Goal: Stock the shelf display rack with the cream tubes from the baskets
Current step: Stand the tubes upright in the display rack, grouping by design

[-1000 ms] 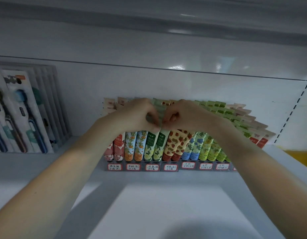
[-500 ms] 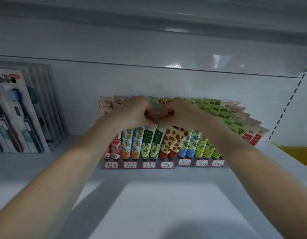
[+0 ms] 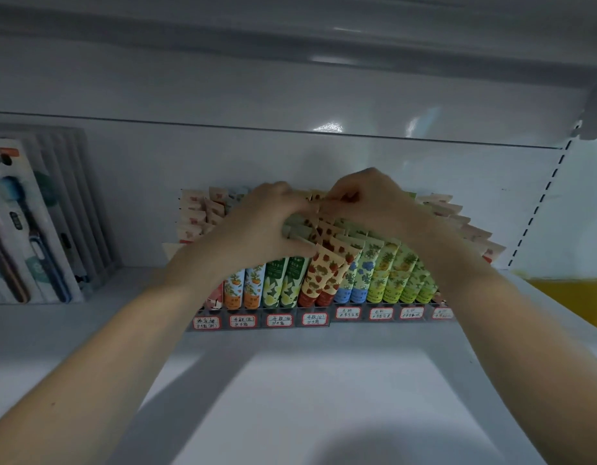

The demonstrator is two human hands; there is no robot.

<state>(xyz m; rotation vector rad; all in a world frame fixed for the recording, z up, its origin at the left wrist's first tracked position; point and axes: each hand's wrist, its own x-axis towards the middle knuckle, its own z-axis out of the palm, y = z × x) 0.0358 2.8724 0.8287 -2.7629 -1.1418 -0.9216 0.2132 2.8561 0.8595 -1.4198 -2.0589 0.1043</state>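
The display rack (image 3: 384, 325) stands at the back of the white shelf, packed with rows of upright patterned cream tubes. My left hand (image 3: 256, 226) is closed over the flat top ends of the dark green tubes (image 3: 283, 283) in the middle rows. My right hand (image 3: 367, 199) sits just right of it and slightly higher, its fingertips pinched on the crimped top ends of the strawberry-pattern tubes (image 3: 327, 273). The two hands touch at the fingertips. Blue tubes (image 3: 355, 280) and yellow-green tubes (image 3: 397, 276) fill the rows to the right. No basket is in view.
Toothbrush packs (image 3: 28, 223) stand in a rack at the left. The shelf above (image 3: 290, 62) hangs low over the tubes. Something yellow (image 3: 565, 293) lies at the right edge. White shelf surface (image 3: 290, 380) stretches in front of the rack.
Both hands have shifted from the green tubes' tops toward the strawberry-pattern row, the right hand rising and reaching further back. The front strawberry tubes now show fully.
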